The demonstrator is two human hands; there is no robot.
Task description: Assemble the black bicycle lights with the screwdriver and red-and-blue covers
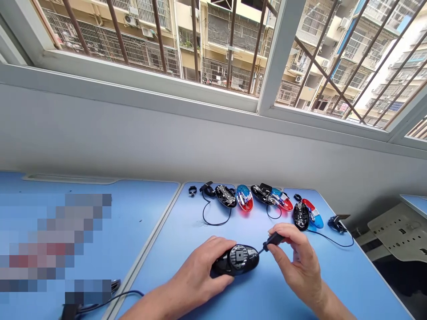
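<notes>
A black oval housing (pixel 240 258) with a round ribbed mount on its upper face lies on the blue table. My left hand (pixel 208 266) is closed round its left end, thumb and fingers on opposite sides. To the right, my right hand (pixel 298 262) pinches a small black screwdriver (pixel 275 239) by its handle between thumb and fingers. The thin shaft points down and left, and its tip meets the right end of the housing near the mount. Whether the tip sits in a screw is too small to tell.
Along the back lie open black housings (pixel 226 196), red and blue lenses (pixel 244 198) with batteries, black clamps (pixel 192 191) and wires. A black cable (pixel 110 298) lies at lower left, beside the table seam. A wall and barred window stand behind.
</notes>
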